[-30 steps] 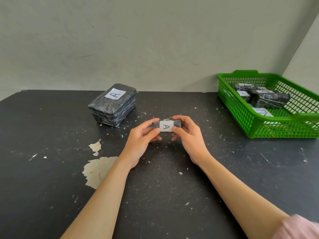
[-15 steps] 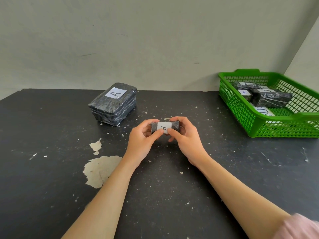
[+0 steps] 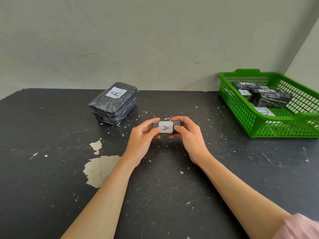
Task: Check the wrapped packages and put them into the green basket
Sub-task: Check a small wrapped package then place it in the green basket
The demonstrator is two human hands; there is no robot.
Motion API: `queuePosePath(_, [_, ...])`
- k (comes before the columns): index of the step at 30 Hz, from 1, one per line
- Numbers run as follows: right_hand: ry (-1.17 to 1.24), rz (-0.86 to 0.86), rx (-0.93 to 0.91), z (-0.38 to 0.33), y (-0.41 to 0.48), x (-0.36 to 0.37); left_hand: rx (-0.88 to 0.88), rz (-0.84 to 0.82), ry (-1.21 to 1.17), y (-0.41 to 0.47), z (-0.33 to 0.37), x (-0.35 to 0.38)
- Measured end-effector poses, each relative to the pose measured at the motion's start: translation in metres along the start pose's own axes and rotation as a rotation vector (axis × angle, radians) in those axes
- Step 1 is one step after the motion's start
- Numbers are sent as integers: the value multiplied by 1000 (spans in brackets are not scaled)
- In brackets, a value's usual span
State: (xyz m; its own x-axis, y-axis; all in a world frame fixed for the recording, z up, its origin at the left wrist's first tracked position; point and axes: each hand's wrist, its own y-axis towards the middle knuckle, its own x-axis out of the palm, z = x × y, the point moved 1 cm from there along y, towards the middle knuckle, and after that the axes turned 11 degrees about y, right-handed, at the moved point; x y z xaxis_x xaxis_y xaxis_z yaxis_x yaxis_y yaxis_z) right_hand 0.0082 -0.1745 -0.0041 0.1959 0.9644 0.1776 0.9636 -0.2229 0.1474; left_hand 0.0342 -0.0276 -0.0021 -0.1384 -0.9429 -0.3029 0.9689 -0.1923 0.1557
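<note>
Head view showed a black, paint-chipped table against a pale wall. At its far right stood the green basket, with several dark wrapped packages lying inside. Far left of centre sat a large wrapped package, its white label marked "A". Near the middle, the left hand and right hand each pinched one end of a small wrapped package, thumbs in front and fingers behind, holding it just above the table, well apart from the basket. Its white label read "A".
</note>
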Motion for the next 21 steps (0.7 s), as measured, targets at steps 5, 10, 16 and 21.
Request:
queuePosePath(5, [23,4,1,-2,0,1,3,32,7,0,-1,0])
queuePosePath(10, [2,1,-24,-3,-2,1,6,31,-4,0,-1,0])
queuePosePath(16, [-42,-3,-58,-1,-6,3,-4,43,-50,0,0,1])
queuePosePath(21, [398,52,137,1,-7,7,14,47,-4,1,-1,3])
